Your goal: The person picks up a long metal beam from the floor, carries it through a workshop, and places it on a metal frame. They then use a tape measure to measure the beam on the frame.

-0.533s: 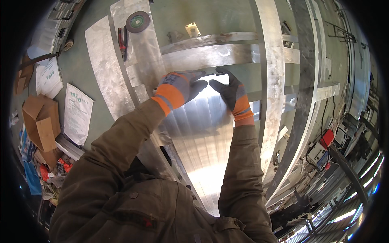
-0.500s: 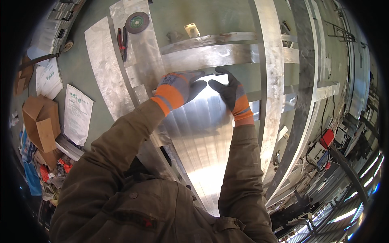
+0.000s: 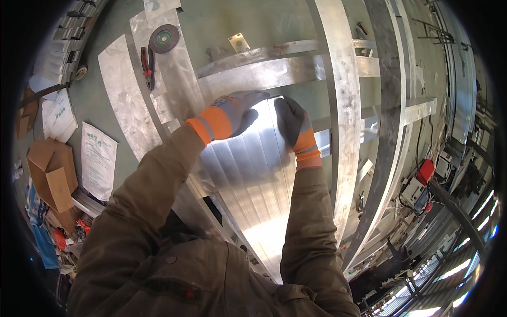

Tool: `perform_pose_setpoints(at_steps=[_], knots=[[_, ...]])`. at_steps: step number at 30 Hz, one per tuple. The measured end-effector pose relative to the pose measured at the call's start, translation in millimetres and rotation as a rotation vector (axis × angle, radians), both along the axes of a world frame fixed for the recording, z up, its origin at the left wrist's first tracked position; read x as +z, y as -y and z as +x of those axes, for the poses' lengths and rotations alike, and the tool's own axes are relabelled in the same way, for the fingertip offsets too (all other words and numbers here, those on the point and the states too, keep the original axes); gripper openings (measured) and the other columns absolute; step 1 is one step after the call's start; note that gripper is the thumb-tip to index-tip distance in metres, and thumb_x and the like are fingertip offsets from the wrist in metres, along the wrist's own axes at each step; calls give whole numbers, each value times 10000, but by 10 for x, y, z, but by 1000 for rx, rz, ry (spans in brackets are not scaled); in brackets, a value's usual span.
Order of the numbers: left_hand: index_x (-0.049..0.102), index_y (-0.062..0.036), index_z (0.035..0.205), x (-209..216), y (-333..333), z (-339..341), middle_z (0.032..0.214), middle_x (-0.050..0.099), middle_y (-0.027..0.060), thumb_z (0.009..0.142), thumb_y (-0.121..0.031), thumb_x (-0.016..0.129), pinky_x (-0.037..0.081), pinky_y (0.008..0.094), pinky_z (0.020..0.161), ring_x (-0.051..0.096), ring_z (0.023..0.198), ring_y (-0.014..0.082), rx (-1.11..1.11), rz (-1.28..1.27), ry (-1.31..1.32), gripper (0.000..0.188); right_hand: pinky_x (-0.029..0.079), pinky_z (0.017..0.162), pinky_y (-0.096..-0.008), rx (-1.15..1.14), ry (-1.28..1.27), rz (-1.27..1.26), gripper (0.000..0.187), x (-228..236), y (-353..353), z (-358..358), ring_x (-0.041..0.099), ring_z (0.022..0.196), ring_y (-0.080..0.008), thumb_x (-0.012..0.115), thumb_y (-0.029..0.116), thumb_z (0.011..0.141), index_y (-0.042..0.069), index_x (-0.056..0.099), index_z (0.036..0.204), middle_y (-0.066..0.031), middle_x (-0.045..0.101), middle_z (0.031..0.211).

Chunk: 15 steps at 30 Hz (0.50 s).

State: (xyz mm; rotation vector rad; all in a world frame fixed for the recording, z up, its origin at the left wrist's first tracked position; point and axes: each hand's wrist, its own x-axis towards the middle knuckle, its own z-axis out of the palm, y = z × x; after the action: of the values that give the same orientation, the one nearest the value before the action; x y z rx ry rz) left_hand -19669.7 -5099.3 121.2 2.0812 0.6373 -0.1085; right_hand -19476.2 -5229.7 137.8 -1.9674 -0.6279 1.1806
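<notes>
Forearms outstretched; left hand pointing rightward, thumb apart from fingers; right hand near, fingers bent.

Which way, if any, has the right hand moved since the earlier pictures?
Yes: the right hand has shifted slightly rightward against the metal panel, now hiding its far right-hand corner.

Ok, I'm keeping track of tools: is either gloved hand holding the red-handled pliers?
No, the red-handled pliers lie near the round disc, apart from both the left hand and the right hand.
</notes>
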Motion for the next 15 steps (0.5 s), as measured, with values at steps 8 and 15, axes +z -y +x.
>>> perform_pose_setpoints(at_steps=[8, 15], knots=[[530, -218, 1573, -58, -26, 52, 1076, 716, 89, 1073, -388, 638, 551, 380, 750, 622, 771, 199, 103, -297, 68, 540, 443, 643, -308, 59, 11, 11, 351, -42, -14, 39, 460, 711, -80, 638, 329, 1060, -16, 703, 1074, -13, 533, 722], [603, -212, 1512, -140, 10, 41, 861, 662, 23, 1065, -388, 664, 511, 353, 635, 547, 677, 140, 157, -272, 147, 485, 416, 641, -313, 97, 68, 57, 295, 40, -29, 15, 407, 718, -88, 608, 249, 1084, -8, 620, 941, 5, 458, 731]])
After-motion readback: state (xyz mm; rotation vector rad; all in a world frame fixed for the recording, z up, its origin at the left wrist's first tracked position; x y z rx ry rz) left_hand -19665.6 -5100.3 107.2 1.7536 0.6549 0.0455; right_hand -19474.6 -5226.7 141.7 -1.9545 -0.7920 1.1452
